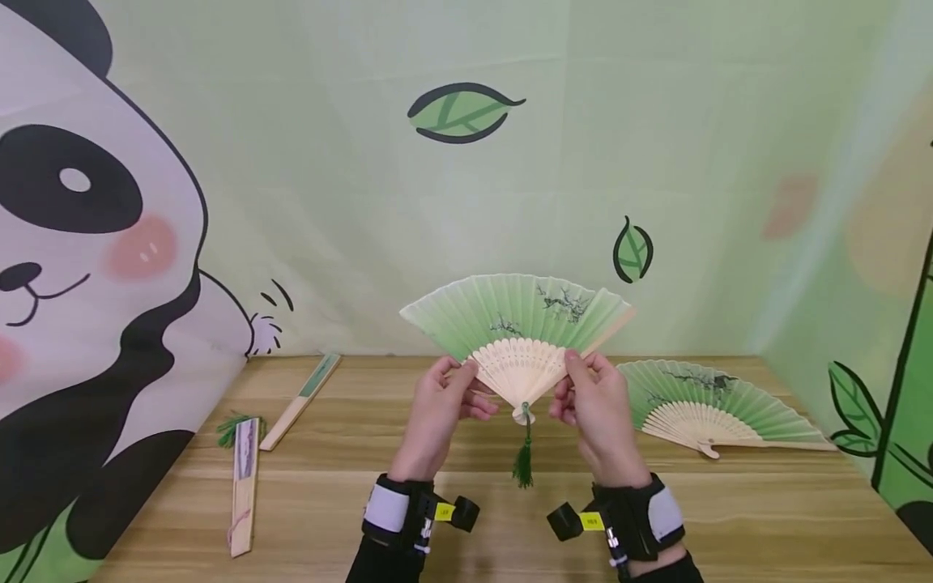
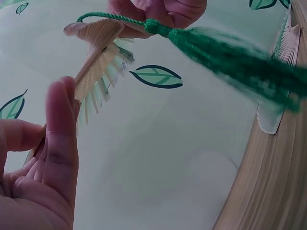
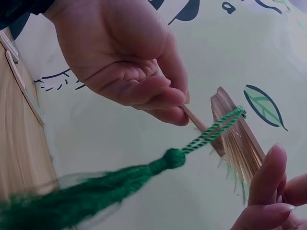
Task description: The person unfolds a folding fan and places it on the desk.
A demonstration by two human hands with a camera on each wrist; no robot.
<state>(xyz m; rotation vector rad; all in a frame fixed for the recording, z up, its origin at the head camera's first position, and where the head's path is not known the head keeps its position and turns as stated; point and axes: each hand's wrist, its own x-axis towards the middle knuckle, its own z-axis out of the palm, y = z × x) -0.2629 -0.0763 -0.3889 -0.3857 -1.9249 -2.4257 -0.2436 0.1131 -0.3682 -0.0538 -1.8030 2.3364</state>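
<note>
A green folding fan (image 1: 521,324), spread wide, is held up above the table between both hands. It has pale pierced ribs and a dark branch print. My left hand (image 1: 440,409) pinches the left outer rib between thumb and fingers. On the other side my right hand (image 1: 601,413) pinches the right outer rib the same way. From the pivot hangs a green tassel (image 1: 522,463); in the right wrist view the tassel (image 3: 120,177) stretches across below the hand. The left wrist view shows the fan (image 2: 93,62) nearly edge-on.
A second spread green fan (image 1: 714,405) lies on the wooden table (image 1: 481,518) at the right. Two folded fans lie at the left: one with a green panel (image 1: 302,397), the other (image 1: 244,494) beside a green tassel. A panda-printed cloth (image 1: 350,202) hangs behind.
</note>
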